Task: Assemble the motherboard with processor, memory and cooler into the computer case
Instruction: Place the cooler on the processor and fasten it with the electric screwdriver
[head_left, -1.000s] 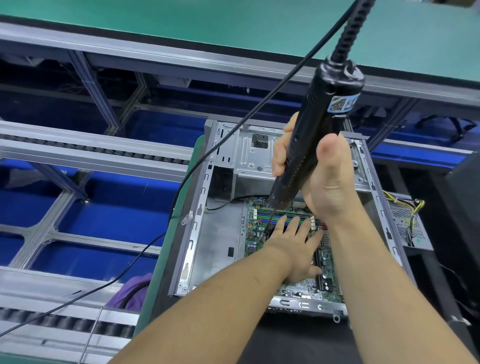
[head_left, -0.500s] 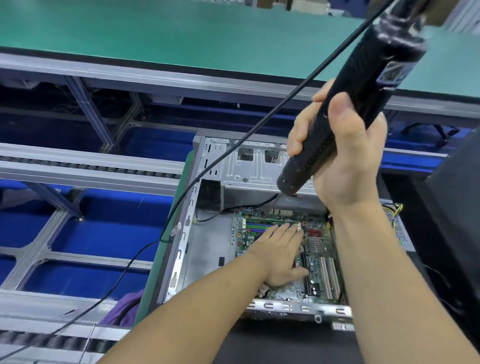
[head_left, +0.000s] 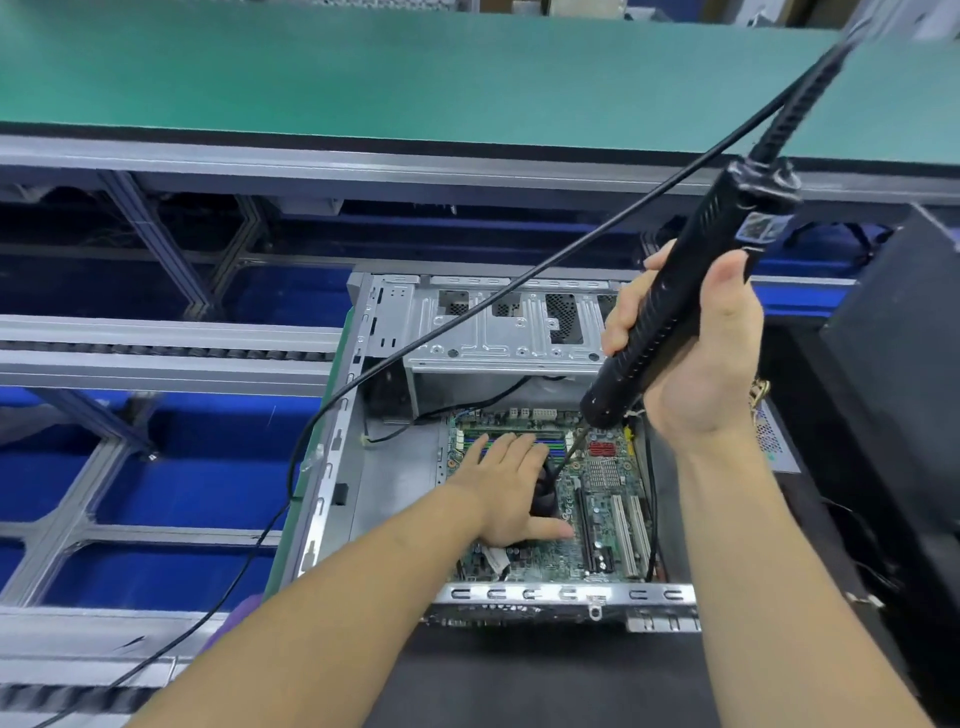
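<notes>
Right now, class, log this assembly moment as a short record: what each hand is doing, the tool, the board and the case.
left hand: left hand rests flat, fingers straight, on the cooler
right hand: right hand grips the electric screwdriver
tool: black, tilted, bit pointing down beside the left hand
tool cable: black cable runs off to the left
board: green motherboard lies inside the computer case
case: open, lying on its side
</notes>
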